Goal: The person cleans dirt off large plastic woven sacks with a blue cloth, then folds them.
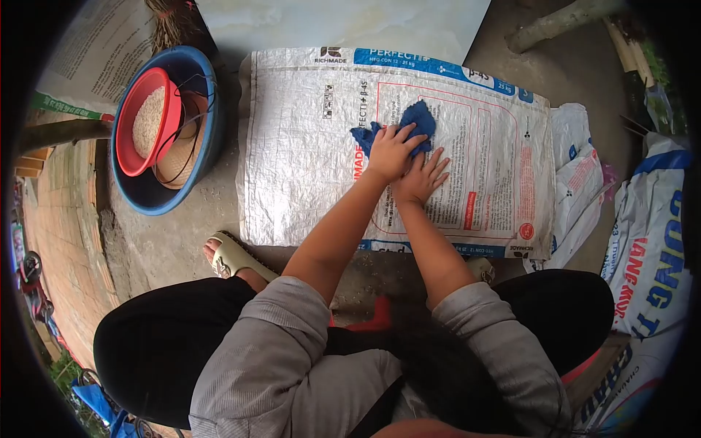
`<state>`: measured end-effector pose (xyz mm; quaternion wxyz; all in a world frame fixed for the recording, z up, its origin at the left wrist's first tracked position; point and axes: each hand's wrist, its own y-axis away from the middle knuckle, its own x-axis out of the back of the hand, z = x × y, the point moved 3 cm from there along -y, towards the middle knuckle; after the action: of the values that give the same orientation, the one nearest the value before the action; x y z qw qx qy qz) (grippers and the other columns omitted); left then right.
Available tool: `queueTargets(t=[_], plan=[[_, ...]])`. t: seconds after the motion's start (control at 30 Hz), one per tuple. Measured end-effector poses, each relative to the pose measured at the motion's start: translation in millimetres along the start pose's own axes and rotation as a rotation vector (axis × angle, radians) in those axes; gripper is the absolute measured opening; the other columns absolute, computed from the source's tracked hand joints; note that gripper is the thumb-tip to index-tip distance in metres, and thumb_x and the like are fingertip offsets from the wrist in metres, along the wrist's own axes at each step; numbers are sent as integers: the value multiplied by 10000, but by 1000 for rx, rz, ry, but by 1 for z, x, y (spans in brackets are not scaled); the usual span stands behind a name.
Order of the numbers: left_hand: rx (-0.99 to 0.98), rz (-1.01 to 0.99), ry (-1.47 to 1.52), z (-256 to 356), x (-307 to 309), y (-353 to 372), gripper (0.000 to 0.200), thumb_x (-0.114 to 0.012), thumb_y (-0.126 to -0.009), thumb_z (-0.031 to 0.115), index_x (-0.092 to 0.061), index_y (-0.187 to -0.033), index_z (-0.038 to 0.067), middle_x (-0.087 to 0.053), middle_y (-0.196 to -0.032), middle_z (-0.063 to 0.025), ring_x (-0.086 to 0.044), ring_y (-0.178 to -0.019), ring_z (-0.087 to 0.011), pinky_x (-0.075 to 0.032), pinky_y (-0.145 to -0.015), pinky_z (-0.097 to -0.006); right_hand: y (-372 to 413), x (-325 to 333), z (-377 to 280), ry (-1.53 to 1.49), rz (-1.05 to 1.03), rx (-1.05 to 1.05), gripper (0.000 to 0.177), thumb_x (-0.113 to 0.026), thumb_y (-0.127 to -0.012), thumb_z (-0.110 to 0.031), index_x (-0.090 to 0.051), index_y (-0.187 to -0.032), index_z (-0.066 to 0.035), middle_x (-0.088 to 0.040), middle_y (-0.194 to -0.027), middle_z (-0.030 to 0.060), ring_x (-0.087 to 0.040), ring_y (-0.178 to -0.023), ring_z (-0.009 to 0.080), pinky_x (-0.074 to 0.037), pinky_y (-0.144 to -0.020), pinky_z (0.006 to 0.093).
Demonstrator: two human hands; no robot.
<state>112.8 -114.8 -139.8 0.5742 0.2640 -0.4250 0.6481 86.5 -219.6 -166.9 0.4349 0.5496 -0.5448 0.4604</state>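
My left hand [394, 152] presses down on a crumpled dark blue cloth [419, 117], its fingers bent over the fabric. The cloth lies bunched on a flat white woven sack [292, 146] with blue bands, red lines and printed text. Just below and to the right, my right hand [421, 179] lies flat on the same sack, fingers spread, touching the left hand and the cloth's lower edge. Parts of the cloth are hidden under the left hand.
A blue basin [124, 186] at left holds a red bowl [175, 120] of white grains [150, 120] and a round tan item. More printed sacks [650, 241] lie at right. A branch [562, 23] crosses the top right. A sandalled foot [237, 257] is near the sack's lower left.
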Motion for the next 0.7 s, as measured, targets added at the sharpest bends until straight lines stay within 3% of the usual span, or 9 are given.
queueTargets(t=[0.13,0.23,0.33,0.4,0.53,0.63,0.7], plan=[[64,61,-181,-65,49,4,569,-682,-711,102,-636,-1235,319,-575,-1343,27,-565,-1072,-249,-455,-894,-382,1,2,-2,-22,102,29,707,-528,-903,-504,-364,-1489,-143,-151,-1582,281,-72,-1453,524,-54,-1139,654],[365,316,-256,-139,93,26,528,-629,-737,48,-655,-1212,277,-615,-1264,-44,-573,-1032,-336,-479,-911,-416,1,3,-2,-21,89,24,682,-485,-928,-499,-356,-1504,-158,-162,-1576,293,-89,-1447,531,-64,-1137,658],[794,479,-331,-190,118,58,467,-622,-770,88,-661,-1195,278,-604,-1255,-87,-562,-1039,-372,-487,-887,-452,0,4,-2,-22,90,25,680,-493,-924,-495,-364,-1499,-156,-161,-1577,290,-89,-1447,531,-66,-1136,659],[891,601,-254,-201,127,66,449,-625,-789,92,-657,-1200,268,-607,-1220,-115,-561,-1059,-381,-485,-885,-462,1,4,-3,-26,94,21,676,-494,-923,-493,-370,-1496,-155,-162,-1577,289,-90,-1446,532,-68,-1135,660],[753,646,-63,-149,109,44,467,-641,-791,103,-634,-1230,261,-595,-1202,-135,-569,-1053,-369,-487,-880,-446,0,4,-3,-16,100,20,667,-497,-922,-494,-390,-1485,-153,-166,-1577,286,-95,-1445,534,-70,-1135,659],[453,444,6,-73,76,10,492,-654,-773,86,-630,-1232,259,-589,-1245,-110,-575,-1018,-354,-503,-856,-438,1,3,-1,-29,111,28,671,-514,-911,-492,-402,-1476,-147,-161,-1580,279,-89,-1448,530,-68,-1136,657],[229,188,75,-26,51,3,501,-663,-766,104,-629,-1235,276,-592,-1252,-78,-574,-1021,-329,-504,-856,-415,0,3,-2,-51,123,33,675,-532,-900,-487,-411,-1466,-141,-155,-1584,272,-81,-1451,525,-66,-1137,656]])
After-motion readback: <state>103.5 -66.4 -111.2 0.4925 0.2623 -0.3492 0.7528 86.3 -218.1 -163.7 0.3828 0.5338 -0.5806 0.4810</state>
